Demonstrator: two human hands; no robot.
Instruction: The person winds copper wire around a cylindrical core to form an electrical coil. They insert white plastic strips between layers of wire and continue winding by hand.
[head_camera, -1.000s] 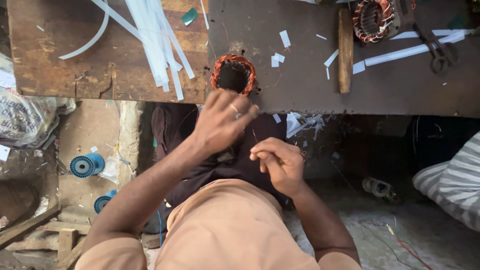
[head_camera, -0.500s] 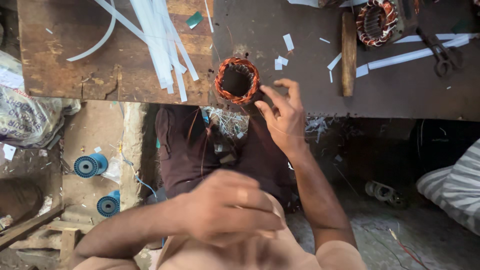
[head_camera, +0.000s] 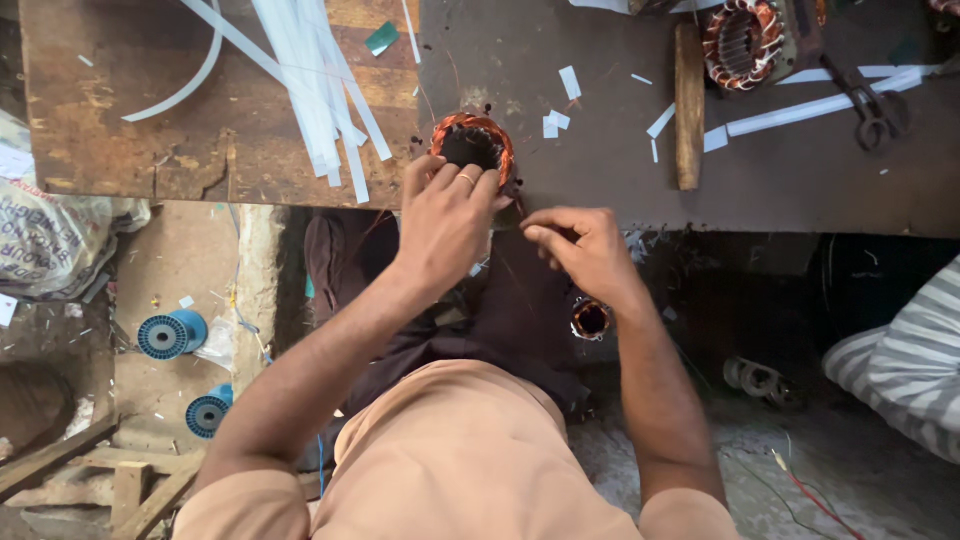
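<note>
A: What could go wrong here, biggest danger first?

B: I think the copper-wound stator (head_camera: 472, 148) can slide off the workbench (head_camera: 600, 190), because it stands near the edge and only the left hand (head_camera: 445, 215) presses on it. That hand grips its near side with spread fingers. The smaller danger: the thin wire can snap or kink if the right hand (head_camera: 590, 250) pulls hard. That hand, just right of the left and apart from it, looks pinched closed, but I cannot see the wire clearly.

A: And how does the stator look?

B: Round, a dark hollow middle, orange-red windings around the rim, upright just beyond the left fingertips.
</note>
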